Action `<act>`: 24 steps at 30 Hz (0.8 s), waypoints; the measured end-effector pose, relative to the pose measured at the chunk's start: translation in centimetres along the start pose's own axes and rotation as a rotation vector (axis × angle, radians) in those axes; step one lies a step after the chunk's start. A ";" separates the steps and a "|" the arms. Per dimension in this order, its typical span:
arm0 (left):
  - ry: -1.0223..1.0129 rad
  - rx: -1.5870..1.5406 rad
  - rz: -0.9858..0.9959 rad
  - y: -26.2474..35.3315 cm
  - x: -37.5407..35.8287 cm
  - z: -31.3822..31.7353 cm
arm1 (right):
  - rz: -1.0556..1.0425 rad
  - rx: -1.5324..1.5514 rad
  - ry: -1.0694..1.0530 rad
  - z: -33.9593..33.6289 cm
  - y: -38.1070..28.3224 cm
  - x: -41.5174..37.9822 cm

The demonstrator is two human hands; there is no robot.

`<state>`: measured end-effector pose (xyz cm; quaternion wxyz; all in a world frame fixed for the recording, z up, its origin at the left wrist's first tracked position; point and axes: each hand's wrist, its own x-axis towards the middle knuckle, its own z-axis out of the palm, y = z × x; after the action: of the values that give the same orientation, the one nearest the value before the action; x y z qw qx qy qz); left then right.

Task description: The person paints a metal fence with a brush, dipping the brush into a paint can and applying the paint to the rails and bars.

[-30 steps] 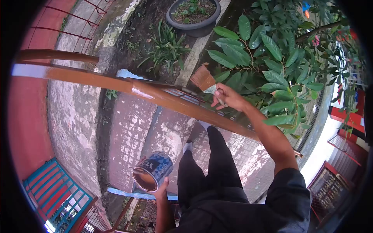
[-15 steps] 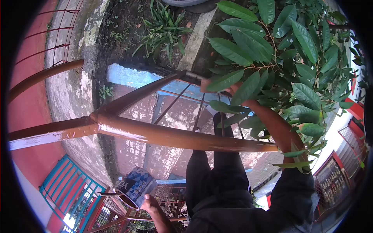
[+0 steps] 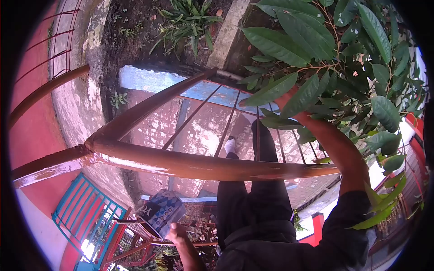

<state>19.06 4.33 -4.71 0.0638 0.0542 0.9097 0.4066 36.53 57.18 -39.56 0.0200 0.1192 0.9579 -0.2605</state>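
Observation:
My left hand (image 3: 177, 235) is closed around the lower side of a paint can (image 3: 169, 210) with a blue and white diamond pattern. The can is tilted, its mouth facing down-left in the view, and a thin dark strip (image 3: 128, 221) juts from the rim. My right hand (image 3: 285, 98) reaches over the brown metal railing (image 3: 190, 161) among green leaves (image 3: 273, 90). Leaves cover its fingers, so I cannot see what they hold. Close by is the far end of a slanting brown bar (image 3: 158, 101) of the railing.
Leafy branches (image 3: 316, 67) crowd the right side around my right arm. Thin rods (image 3: 226, 122) run down from the railing. A blue-edged ledge (image 3: 151, 79) lies beyond, with soil and a strappy plant (image 3: 192, 22). A teal gate (image 3: 88, 212) stands lower left.
The view has shifted slightly, and the railing's corner sits further left. My right hand has shifted rightward; a brown block seen by its fingers earlier is now hidden. My left hand keeps the can.

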 end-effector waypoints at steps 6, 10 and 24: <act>0.014 0.085 0.022 -2.1 -0.5 -1.6 | -0.003 0.012 0.190 -0.4 -2.8 0.2; 0.045 -0.246 -0.004 -1.2 -0.1 0.7 | -0.037 -0.251 0.179 5.1 -1.7 -1.9; -0.067 -0.221 -0.104 -0.6 -0.6 0.4 | 0.322 0.350 -0.430 1.1 0.0 1.5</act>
<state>19.67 4.19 -5.37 0.1210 0.0131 0.8583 0.4985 35.05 56.93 -40.61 0.2421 0.2129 0.8412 -0.4341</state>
